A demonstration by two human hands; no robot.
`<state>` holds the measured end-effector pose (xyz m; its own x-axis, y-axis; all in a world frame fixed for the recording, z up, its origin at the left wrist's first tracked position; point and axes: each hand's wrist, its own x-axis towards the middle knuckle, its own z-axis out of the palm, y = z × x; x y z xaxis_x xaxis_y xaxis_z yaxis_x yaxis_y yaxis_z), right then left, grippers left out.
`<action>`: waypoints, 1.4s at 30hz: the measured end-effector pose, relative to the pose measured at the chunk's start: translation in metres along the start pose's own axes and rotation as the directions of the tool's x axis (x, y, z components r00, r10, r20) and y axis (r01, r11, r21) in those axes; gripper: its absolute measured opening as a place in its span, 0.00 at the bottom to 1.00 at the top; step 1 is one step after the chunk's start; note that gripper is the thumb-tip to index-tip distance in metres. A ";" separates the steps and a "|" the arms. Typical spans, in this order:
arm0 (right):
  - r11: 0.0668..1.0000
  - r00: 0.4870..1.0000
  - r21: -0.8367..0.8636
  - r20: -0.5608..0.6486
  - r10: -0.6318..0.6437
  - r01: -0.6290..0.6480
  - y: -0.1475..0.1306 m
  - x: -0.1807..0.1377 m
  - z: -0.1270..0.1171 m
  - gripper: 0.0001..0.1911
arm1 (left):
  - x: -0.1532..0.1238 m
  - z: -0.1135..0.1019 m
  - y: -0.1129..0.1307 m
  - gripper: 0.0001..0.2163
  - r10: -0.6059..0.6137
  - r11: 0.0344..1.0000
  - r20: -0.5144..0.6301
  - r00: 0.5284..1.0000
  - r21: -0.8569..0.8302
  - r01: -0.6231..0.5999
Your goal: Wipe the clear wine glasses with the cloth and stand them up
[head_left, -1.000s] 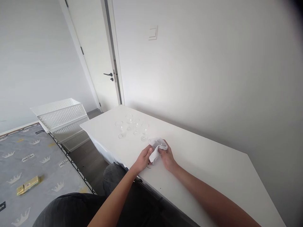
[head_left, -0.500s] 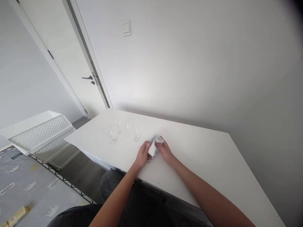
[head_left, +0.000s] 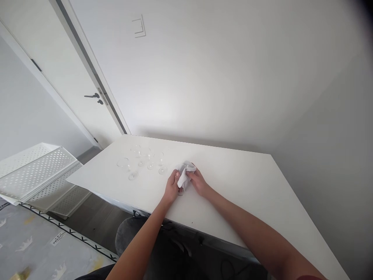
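Observation:
Both my hands meet over a white table (head_left: pixel 233 182). My left hand (head_left: pixel 171 187) and my right hand (head_left: pixel 197 181) are closed round a bunched white cloth (head_left: pixel 184 178), which wraps a clear stemmed glass; its round foot shows faintly at the table surface below the cloth. Just to the left of my hands stand several clear stemmed glasses (head_left: pixel 132 171) in a loose group, upright on the table.
A white wall runs behind the table, with a light switch (head_left: pixel 139 27) high up. A white door with a dark handle (head_left: pixel 92 95) is at the left. White perforated stacked bins (head_left: pixel 37 171) stand on the floor at left, beside a grey patterned mat (head_left: pixel 32 252).
The view has swung to the right and tilted, so the door and bins slid left. My hands stayed together on the cloth, working it round the glass.

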<state>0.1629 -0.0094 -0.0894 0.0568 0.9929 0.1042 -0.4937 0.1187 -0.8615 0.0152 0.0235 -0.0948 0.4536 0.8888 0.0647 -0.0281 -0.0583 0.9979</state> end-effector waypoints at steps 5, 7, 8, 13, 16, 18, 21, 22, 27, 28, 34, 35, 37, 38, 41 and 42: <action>1.000 1.000 0.019 -0.001 -0.013 0.013 0.000 0.001 -0.004 0.19 | 0.001 0.000 -0.004 0.22 0.002 1.000 0.013 1.000 0.025 -0.002; 0.999 1.000 0.035 0.011 -0.014 0.013 0.001 0.002 -0.007 0.18 | 0.002 0.000 -0.004 0.23 -0.006 0.999 0.034 0.999 0.042 0.004; 0.999 1.000 0.044 0.019 -0.013 0.012 0.001 0.002 -0.009 0.18 | 0.001 0.000 -0.004 0.23 -0.010 0.999 0.051 0.999 0.049 0.008; 0.997 0.999 0.061 0.027 -0.040 0.038 0.003 0.004 -0.016 0.19 | -0.003 -0.004 0.001 0.24 -0.017 0.998 0.150 0.989 0.062 0.007; 0.997 0.998 0.040 0.031 -0.062 0.060 0.001 0.002 -0.016 0.22 | -0.004 -0.007 0.002 0.24 0.009 0.998 0.147 0.989 0.062 -0.019; 0.997 0.996 0.005 0.038 -0.080 0.080 0.000 0.000 -0.015 0.28 | -0.003 -0.008 0.001 0.24 0.034 0.997 0.121 0.992 0.060 -0.042; 0.990 0.992 -0.075 0.049 -0.116 0.119 -0.001 -0.002 -0.014 0.31 | -0.001 -0.009 0.000 0.23 0.049 0.997 0.101 0.994 0.050 -0.054; 0.986 0.990 -0.096 0.045 -0.131 0.134 -0.001 -0.002 -0.014 0.30 | -0.001 -0.009 0.000 0.23 0.045 0.998 0.103 0.994 0.045 -0.050; 0.977 0.979 -0.083 -0.029 -0.201 0.198 0.000 0.000 -0.012 0.19 | -0.004 -0.005 0.001 0.22 0.017 0.999 0.095 0.995 0.031 -0.020; 0.979 0.981 -0.069 -0.027 -0.192 0.189 0.001 0.001 -0.012 0.19 | -0.004 -0.004 0.002 0.22 0.018 0.999 0.091 0.996 0.032 -0.021; 0.996 0.995 0.009 0.062 -0.084 0.083 0.000 0.003 -0.016 0.25 | -0.003 0.001 0.001 0.23 0.046 0.997 0.076 0.996 0.063 -0.051; 0.997 0.994 0.020 0.071 -0.080 0.079 0.000 0.002 -0.016 0.27 | -0.002 0.002 0.001 0.23 0.047 0.996 0.075 0.996 0.068 -0.052; 0.995 0.994 0.047 0.070 -0.087 0.084 -0.001 0.002 -0.017 0.29 | 0.000 0.004 0.002 0.22 0.042 0.996 0.072 0.997 0.075 -0.047; 0.994 0.994 0.060 0.064 -0.092 0.088 -0.001 0.002 -0.018 0.29 | 0.000 0.005 0.003 0.22 0.038 0.996 0.071 0.997 0.077 -0.044; 0.993 0.994 0.079 0.052 -0.093 0.089 -0.002 0.001 -0.017 0.30 | 0.000 0.006 0.006 0.23 0.030 0.996 0.071 0.997 0.077 -0.035; 0.993 0.994 0.079 0.052 -0.091 0.087 -0.002 0.001 -0.016 0.30 | 0.000 0.005 0.007 0.22 0.030 0.997 0.073 0.997 0.076 -0.035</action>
<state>0.1779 -0.0089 -0.0955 0.0561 0.9764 0.2083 -0.5540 0.2040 -0.8071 0.0198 0.0204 -0.0884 0.5163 0.8513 0.0939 0.0234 -0.1236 0.9921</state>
